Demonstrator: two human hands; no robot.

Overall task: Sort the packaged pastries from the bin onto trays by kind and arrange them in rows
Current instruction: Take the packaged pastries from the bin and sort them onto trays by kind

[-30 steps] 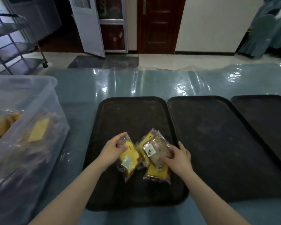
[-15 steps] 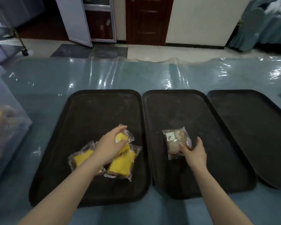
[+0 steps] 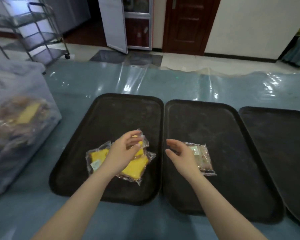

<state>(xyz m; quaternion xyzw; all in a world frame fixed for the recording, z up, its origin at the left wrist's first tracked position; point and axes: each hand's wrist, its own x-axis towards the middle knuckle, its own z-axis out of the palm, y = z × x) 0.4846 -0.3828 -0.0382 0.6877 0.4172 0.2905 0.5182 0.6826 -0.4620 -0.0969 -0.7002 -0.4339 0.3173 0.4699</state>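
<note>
Right now your two forearms reach in from the near edge over three dark trays set side by side on the blue table [image 3: 180, 87]. Your left hand [image 3: 123, 153] hovers with fingers loosely spread over three yellow cakes [image 3: 133, 168], clear-wrapped and overlapping in a loose pile near the middle of the left tray [image 3: 73, 170]; whether it touches them you cannot tell. Your right hand [image 3: 179, 153] is open and empty, just beside one brown pastry [image 3: 203, 158] lying flat on the middle tray [image 3: 232, 170]. The right tray [image 3: 275, 144] is bare, and the far halves of all three offer room. The bin [image 3: 16, 135] stands left, with more packets inside.
</note>
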